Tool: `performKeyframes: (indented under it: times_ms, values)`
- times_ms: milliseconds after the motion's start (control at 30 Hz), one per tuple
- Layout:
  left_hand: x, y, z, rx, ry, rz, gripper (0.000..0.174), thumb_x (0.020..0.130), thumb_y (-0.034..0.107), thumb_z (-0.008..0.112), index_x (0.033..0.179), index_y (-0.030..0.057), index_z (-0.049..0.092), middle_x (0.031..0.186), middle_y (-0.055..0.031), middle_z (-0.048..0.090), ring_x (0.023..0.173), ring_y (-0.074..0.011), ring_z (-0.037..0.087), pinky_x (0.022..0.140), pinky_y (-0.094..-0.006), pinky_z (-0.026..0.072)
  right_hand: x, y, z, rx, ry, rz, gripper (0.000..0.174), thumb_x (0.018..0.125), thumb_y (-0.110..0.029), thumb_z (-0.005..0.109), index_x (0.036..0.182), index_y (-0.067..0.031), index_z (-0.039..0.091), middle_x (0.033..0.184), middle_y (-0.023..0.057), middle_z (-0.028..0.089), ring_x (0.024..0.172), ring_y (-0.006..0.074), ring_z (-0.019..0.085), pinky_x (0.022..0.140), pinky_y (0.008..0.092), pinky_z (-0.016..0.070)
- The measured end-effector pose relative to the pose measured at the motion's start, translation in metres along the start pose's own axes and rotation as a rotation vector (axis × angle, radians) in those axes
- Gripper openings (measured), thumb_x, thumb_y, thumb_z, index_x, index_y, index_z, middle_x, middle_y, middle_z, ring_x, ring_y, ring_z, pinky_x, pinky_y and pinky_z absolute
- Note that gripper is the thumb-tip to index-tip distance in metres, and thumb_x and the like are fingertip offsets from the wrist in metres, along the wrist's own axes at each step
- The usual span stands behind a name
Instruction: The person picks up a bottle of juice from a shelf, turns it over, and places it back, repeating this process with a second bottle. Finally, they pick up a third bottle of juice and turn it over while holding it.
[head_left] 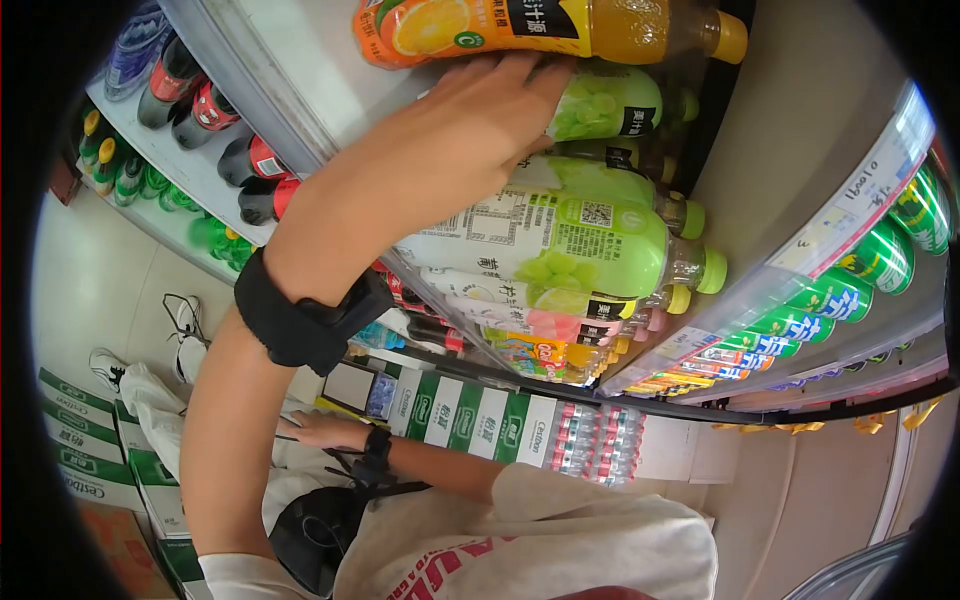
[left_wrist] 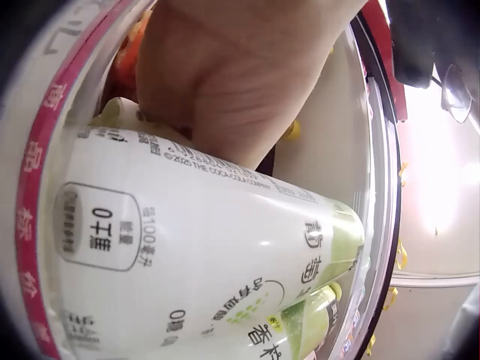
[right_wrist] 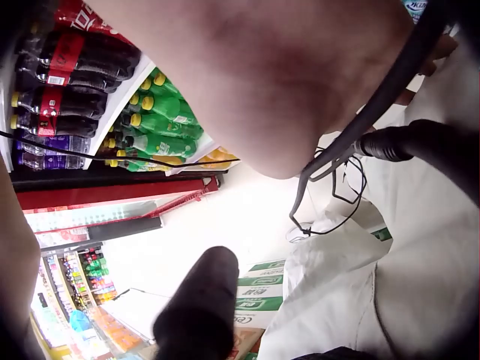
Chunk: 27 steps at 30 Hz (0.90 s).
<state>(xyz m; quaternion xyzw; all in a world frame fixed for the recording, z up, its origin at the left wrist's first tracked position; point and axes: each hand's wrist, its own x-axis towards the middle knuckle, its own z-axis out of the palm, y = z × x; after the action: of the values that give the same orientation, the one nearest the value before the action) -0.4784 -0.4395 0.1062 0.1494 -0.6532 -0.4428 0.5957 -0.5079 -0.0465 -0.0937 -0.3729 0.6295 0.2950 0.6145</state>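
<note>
In the head view my left hand point(head_left: 485, 125) reaches into the shelf and grips a green-labelled grape juice bottle point(head_left: 605, 105), covering its lower label. The fingertips are partly hidden beside an orange juice bottle point(head_left: 450, 28), which stands right next to the knuckles. On the hand's other side stands a grape drink bottle with a white and green label point(head_left: 560, 235); it fills much of the left wrist view, with the left hand point(left_wrist: 232, 82) behind it. My right hand point(head_left: 330, 430) hangs low by the light trousers point(head_left: 150, 410), holding nothing visible, its fingers loosely extended.
Cola bottles point(head_left: 205, 110) and green soda bottles stand on a lower shelf. Green cans point(head_left: 880, 255) line a higher shelf behind a price rail point(head_left: 840, 210). Stacked green and white cartons point(head_left: 470, 410) and shrink-wrapped water bottles point(head_left: 600, 440) sit near the floor. A black cable point(right_wrist: 352, 124) crosses the right wrist.
</note>
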Motion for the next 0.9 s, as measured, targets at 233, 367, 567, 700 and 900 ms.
performKeyframes:
  times_ms: [233,367,567,700,900]
  values:
    - [0.009,-0.008,0.012,0.137,-0.039,0.056,0.058,0.096,0.012,0.065,0.147,-0.0016,0.041,0.137,-0.0249,0.053,0.131,-0.0415,0.049,0.110,-0.0478,0.0422,-0.008,-0.011,-0.008,0.057,-0.035,0.085,0.061,0.106,-0.048,0.028,0.162,-0.0234,0.027,0.159,0.0251,0.038,0.138,0.0447,0.048,0.113,0.0533,0.0390]
    - [0.015,0.000,0.013,0.114,-0.050,-0.034,0.061,0.097,0.012,0.064,0.150,-0.0005,0.036,0.139,-0.0280,0.050,0.133,-0.0443,0.047,0.110,-0.0498,0.0418,-0.018,-0.024,-0.015,0.086,-0.039,0.131,0.069,0.104,-0.061,0.023,0.163,-0.0252,0.026,0.161,0.0244,0.038,0.142,0.0458,0.044,0.117,0.0529,0.0345]
    - [0.022,-0.003,0.016,0.005,-0.079,-0.066,0.061,0.097,0.012,0.064,0.150,0.0000,0.035,0.139,-0.0297,0.050,0.133,-0.0456,0.046,0.110,-0.0501,0.0419,0.015,0.007,0.012,0.171,0.012,0.105,0.081,0.100,-0.069,0.021,0.162,-0.0176,0.028,0.161,0.0264,0.036,0.144,0.0463,0.041,0.118,0.0515,0.0327]
    - [0.024,-0.005,0.012,-0.075,-0.166,-0.101,0.062,0.097,0.013,0.064,0.150,0.0005,0.035,0.133,-0.0288,0.055,0.128,-0.0444,0.051,0.106,-0.0481,0.0445,0.011,-0.001,0.005,0.172,-0.008,0.109,0.093,0.098,-0.074,0.022,0.162,-0.0070,0.026,0.160,0.0297,0.036,0.146,0.0438,0.040,0.119,0.0494,0.0325]
    - [0.022,-0.005,0.010,-0.110,-0.100,-0.052,0.058,0.096,0.016,0.067,0.147,0.0011,0.043,0.131,-0.0262,0.058,0.123,-0.0431,0.055,0.102,-0.0469,0.0470,0.005,-0.009,-0.001,0.177,-0.019,0.163,0.097,0.098,-0.075,0.021,0.163,-0.0042,0.021,0.163,0.0264,0.033,0.150,0.0415,0.036,0.120,0.0488,0.0305]
